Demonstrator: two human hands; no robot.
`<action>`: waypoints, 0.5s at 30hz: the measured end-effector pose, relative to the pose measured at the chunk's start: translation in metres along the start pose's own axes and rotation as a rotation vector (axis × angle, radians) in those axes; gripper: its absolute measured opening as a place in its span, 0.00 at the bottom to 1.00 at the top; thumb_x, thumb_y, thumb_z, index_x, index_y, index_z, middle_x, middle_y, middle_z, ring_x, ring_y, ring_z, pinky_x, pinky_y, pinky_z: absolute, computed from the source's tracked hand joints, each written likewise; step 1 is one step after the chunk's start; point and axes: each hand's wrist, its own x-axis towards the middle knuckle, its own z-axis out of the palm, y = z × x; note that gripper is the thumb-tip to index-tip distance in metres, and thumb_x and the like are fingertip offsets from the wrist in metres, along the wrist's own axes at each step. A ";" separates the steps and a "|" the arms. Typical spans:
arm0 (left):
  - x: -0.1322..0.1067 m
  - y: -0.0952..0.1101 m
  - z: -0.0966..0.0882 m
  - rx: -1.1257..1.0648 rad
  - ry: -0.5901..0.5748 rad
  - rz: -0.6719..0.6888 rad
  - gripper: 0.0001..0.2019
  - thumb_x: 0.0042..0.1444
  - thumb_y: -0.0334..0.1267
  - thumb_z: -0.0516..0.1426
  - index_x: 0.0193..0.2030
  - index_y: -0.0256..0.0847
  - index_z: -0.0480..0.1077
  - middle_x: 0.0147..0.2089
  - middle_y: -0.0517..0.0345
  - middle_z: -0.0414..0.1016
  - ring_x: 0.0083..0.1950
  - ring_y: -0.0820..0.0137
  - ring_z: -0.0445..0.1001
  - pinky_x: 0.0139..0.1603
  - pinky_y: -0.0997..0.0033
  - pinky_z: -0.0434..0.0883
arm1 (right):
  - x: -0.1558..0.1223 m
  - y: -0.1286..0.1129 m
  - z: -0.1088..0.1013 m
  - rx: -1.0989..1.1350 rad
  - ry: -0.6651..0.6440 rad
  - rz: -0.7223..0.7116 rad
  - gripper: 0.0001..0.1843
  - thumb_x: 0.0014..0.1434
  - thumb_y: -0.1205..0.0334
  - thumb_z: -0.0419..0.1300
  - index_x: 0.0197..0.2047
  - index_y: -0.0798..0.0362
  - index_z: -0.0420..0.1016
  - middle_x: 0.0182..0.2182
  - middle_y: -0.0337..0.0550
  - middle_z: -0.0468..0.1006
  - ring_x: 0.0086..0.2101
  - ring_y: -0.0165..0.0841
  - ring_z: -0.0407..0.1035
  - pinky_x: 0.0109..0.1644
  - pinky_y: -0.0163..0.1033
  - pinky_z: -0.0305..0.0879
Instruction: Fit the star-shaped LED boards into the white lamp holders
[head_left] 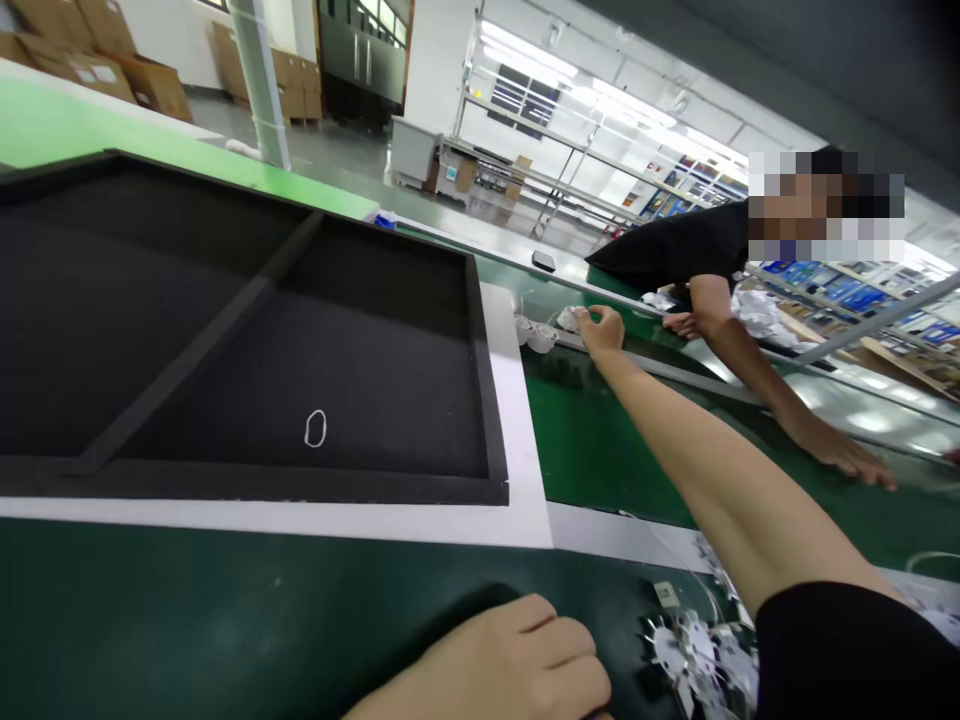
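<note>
My right hand (604,333) stretches far forward over the green belt, its thumb and fingers pinched on a small white plastic part (570,318). Just left of it, several similar white round parts (537,334) stand in a row near the white board's corner. My left hand (529,665) rests low on the dark green tabletop with its fingers curled under. Whatever those fingers might hold is hidden. To its right lies a cluster of silvery white spoked parts (699,650), beside a small pale label (665,595).
A black framed panel (390,370) with a white loop mark (316,428) lies on a white board (517,400) at left. Across the belt (607,440), a co-worker's arm (780,390) reaches over it. A small black box (543,261) sits on the far ledge.
</note>
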 end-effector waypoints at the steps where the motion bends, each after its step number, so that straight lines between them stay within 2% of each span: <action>1: 0.000 0.000 -0.002 -0.006 -0.004 0.001 0.07 0.66 0.32 0.54 0.34 0.39 0.63 0.36 0.58 0.70 0.43 0.71 0.70 0.39 0.70 0.66 | -0.002 -0.007 0.002 0.019 -0.053 -0.078 0.21 0.69 0.51 0.55 0.57 0.57 0.70 0.55 0.52 0.71 0.55 0.43 0.67 0.60 0.56 0.63; 5: 0.003 0.003 -0.017 0.017 -0.080 0.027 0.06 0.67 0.34 0.55 0.37 0.39 0.64 0.36 0.58 0.70 0.44 0.70 0.69 0.40 0.69 0.65 | -0.014 -0.029 0.008 0.060 -0.385 -0.410 0.22 0.69 0.48 0.52 0.56 0.55 0.72 0.54 0.49 0.74 0.53 0.39 0.70 0.59 0.50 0.64; 8: 0.006 0.006 -0.026 0.070 -0.134 0.048 0.06 0.65 0.32 0.56 0.36 0.38 0.64 0.34 0.59 0.68 0.42 0.69 0.69 0.39 0.69 0.63 | -0.025 -0.038 0.007 0.019 -0.529 -0.560 0.31 0.62 0.47 0.60 0.64 0.53 0.65 0.60 0.50 0.71 0.56 0.41 0.68 0.61 0.45 0.63; 10: 0.008 0.008 -0.029 0.088 -0.152 0.057 0.07 0.63 0.31 0.57 0.34 0.37 0.64 0.32 0.59 0.67 0.39 0.70 0.68 0.36 0.68 0.62 | -0.032 -0.042 0.004 -0.037 -0.541 -0.604 0.40 0.55 0.48 0.66 0.66 0.54 0.61 0.61 0.53 0.68 0.57 0.44 0.66 0.61 0.46 0.63; 11: 0.009 0.009 -0.031 0.096 -0.159 0.059 0.08 0.63 0.30 0.58 0.33 0.37 0.63 0.32 0.60 0.67 0.37 0.70 0.67 0.35 0.68 0.61 | -0.036 -0.045 0.002 -0.069 -0.529 -0.613 0.41 0.54 0.48 0.67 0.66 0.55 0.61 0.61 0.54 0.68 0.57 0.46 0.66 0.61 0.48 0.63; 15: 0.014 0.011 -0.038 0.101 -0.210 0.055 0.08 0.57 0.28 0.59 0.32 0.37 0.63 0.30 0.61 0.65 0.35 0.70 0.64 0.31 0.67 0.59 | -0.052 -0.062 -0.004 -0.187 -0.454 -0.587 0.31 0.60 0.47 0.61 0.60 0.55 0.65 0.54 0.54 0.73 0.50 0.45 0.71 0.55 0.55 0.65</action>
